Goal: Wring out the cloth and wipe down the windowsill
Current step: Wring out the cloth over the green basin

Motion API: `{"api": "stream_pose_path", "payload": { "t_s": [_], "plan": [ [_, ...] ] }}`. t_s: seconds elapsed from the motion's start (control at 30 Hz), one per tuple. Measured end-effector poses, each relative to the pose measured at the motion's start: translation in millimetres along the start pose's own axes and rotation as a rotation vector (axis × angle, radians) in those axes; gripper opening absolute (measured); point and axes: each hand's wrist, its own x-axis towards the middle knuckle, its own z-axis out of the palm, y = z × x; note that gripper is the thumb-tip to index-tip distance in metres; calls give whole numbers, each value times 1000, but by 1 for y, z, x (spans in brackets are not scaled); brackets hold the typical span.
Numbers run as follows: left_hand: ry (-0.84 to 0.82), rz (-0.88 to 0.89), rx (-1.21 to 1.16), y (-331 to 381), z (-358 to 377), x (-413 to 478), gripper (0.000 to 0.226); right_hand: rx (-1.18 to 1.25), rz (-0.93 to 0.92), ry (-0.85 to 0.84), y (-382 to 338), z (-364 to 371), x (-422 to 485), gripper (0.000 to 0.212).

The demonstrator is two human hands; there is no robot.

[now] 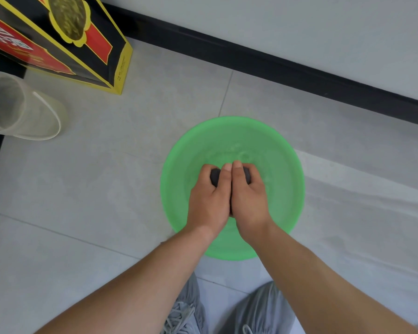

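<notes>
Grey shoes are seen at the bottom edge of the frame, and two bare forearms are stretched up from there toward the centre. A green basin is set on the pale tiled floor in the middle of the frame. Over it the left hand and the right hand are pressed side by side, thumbs touching. A dark grey cloth is gripped by both, bunched up with the fingers curled round it; only small parts of it are shown beside each thumb. Ripples can be made out in the basin beyond the hands. A black, yellow and red box is stood at the upper left, with a translucent plastic container at the left edge below it. A black skirting board is seen crossing the upper right under a white wall.
</notes>
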Motion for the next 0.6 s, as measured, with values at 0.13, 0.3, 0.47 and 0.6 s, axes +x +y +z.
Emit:
{"api": "stream_pose_path", "payload": {
  "t_s": [0.13,0.3,0.47,0.6],
  "plan": [
    [-27,18,-28,1,-1,1,37,-1,-12,-37,-1,0,4,25],
    [-25,26,6,1,-2,5,35,37,30,-55,-2,0,7,27],
    [-45,33,53,2,0,10,34,55,84,-15,2,4,12,18],
    [-32,31,69,1,0,12,36,55,90,-5,2,5,14,18]
  ]
}}
